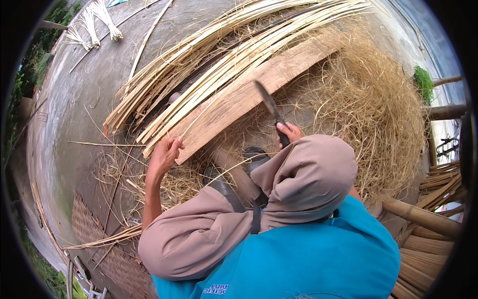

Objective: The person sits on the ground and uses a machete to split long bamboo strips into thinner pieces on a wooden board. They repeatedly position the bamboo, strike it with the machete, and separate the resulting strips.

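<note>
My left hand (167, 152) is closed in a pinch at the near left end of a wooden plank (239, 99). A thin bamboo strip (199, 115) runs from its fingertips up along the plank. Just left of the plank, long pale bamboo strips (229, 70) lie side by side, their near ends close to that hand. My right hand (290, 133), beside my raised knee, is wrapped round the black handle of a knife (270, 103). The blade points up and left, its tip over the plank's right edge. Part of the right hand is hidden by my trouser leg.
A big heap of curly bamboo shavings (368, 109) spreads to the right of the plank. Tied bundles of strips (102, 20) lie at the far left. A woven mat (94, 229) lies at the near left, and bamboo poles (423, 217) stand at the right.
</note>
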Tool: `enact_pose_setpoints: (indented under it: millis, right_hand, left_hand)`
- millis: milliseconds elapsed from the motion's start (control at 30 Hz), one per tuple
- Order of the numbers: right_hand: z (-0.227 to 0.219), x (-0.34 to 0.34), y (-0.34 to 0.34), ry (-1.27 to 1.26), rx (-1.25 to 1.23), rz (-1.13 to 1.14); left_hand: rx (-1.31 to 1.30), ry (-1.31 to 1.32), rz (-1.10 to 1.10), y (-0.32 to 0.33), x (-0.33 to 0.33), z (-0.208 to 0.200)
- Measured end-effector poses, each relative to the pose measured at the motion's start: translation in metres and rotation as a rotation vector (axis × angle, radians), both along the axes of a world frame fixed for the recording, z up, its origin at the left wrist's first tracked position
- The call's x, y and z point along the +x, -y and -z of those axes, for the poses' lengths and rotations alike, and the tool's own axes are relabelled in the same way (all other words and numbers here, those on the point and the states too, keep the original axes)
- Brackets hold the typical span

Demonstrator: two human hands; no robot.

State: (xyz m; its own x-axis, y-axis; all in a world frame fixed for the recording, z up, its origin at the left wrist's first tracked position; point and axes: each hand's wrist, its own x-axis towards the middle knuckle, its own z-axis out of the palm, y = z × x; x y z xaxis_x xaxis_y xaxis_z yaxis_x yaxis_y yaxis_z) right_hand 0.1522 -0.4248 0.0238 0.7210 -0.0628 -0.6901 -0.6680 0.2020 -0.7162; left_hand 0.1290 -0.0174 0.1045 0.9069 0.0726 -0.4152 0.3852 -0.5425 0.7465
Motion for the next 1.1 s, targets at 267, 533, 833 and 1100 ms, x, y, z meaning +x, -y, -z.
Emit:
enact_pose_setpoints:
  millis: [267, 533, 833, 1100]
  right_hand:
    - [0.037, 0.012, 0.046, 0.247, -0.365, 0.219]
    - [0.064, 0.066, 0.055, 0.576, -1.302, -0.497]
    - [0.045, -0.019, -0.043, 0.791, -0.842, -0.970]
    - [0.052, 0.036, 0.008, 0.571, -0.839, -0.583]
  left_hand:
    - [-0.176, 0.033, -0.158, 0.002, -0.037, 0.052]
    - [-0.126, 0.106, -0.091, 0.037, -0.060, 0.152]
    - [-0.071, -0.043, -0.161, 0.037, -0.049, 0.129]
    - [-0.173, -0.064, -0.167, 0.028, -0.059, 0.120]
